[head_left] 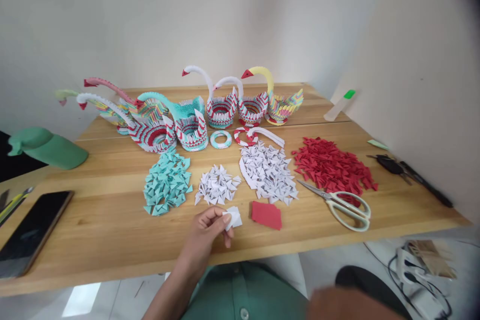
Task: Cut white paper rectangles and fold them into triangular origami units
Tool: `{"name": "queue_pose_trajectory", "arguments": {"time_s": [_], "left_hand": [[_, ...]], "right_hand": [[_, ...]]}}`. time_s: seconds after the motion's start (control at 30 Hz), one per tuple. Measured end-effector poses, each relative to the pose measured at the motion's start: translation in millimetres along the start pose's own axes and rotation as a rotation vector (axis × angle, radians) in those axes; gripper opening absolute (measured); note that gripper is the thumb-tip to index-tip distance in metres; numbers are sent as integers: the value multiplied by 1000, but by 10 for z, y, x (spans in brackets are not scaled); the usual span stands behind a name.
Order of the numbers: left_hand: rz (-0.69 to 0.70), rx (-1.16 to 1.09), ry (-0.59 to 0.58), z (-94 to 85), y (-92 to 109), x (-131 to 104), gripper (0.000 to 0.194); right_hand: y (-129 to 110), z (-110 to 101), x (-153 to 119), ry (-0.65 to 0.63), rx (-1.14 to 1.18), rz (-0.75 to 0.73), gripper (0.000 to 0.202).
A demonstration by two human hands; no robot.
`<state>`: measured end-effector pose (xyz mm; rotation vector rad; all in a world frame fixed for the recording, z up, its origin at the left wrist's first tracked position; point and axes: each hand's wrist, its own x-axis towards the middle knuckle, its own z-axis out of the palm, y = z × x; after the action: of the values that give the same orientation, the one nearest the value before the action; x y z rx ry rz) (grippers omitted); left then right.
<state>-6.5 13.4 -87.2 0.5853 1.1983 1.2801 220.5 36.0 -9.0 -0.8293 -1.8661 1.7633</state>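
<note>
My left hand, near the table's front edge, pinches a few small white paper slips between thumb and fingers. Just right of it lies a stack of red paper slips. Behind the hand is a small pile of folded white paper triangles, with a turquoise pile to its left and a larger white pile to its right. A red pile spreads farther right. A brown blur at the bottom edge appears to be my right hand or arm; its fingers cannot be made out.
Several folded-paper swans stand along the back. Before them lie a turquoise-and-white ring and a red-and-white ring. Scissors rest at right, keys beyond. A phone and a green object are left.
</note>
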Motion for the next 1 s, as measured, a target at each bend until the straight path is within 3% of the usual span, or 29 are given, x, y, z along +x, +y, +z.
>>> {"name": "queue_pose_trajectory", "arguments": {"time_s": [0.1,0.2,0.37,1.0], "left_hand": [[4,-24,-16,15,1,-13,36],[10,-57,-45,31,4,-28,34],[-7,-72,-99,69,16,-56,35],[19,50,-63,143,48,-79,36]], "right_hand": [[146,19,287,63,74,14,29],[398,123,574,210,335,182,39],[680,273,743,197,441,245,37],[659,233,757,177,374,243,37]]}}
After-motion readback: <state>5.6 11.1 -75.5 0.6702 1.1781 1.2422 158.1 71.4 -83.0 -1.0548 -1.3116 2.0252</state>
